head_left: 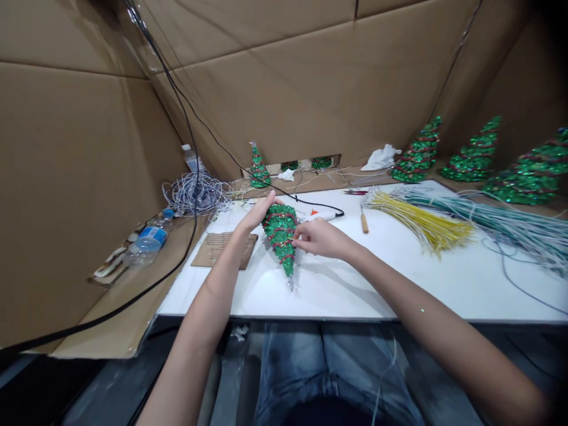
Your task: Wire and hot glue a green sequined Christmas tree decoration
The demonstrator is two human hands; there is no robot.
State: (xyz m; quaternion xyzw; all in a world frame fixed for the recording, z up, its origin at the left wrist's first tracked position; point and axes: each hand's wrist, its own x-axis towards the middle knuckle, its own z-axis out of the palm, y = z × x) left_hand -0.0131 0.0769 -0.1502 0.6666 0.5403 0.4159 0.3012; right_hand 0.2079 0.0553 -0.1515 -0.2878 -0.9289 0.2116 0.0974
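Note:
A small green tinsel Christmas tree [280,232] with red garland lies tilted on the white tabletop, its silver tip pointing toward me. My left hand [261,212] holds it at its wide base, the palm along the left side and fingers reaching behind, partly hidden. At the right side of the tree, my right hand [316,238] is closed in a pinch. Between thumb and forefinger shows a thin yellow wire [290,238], its end against the tinsel. Just behind that hand lies a white glue gun [326,214] with an orange part and a black cord.
Left stand a cardboard piece with thin strands [213,251], a water bottle [151,239] and tangled white wire [195,192]. An awl [364,222], yellow wires [421,219] and green wires [501,216] lie right. Finished trees [474,151] line the back. A black cable [189,127] hangs at left.

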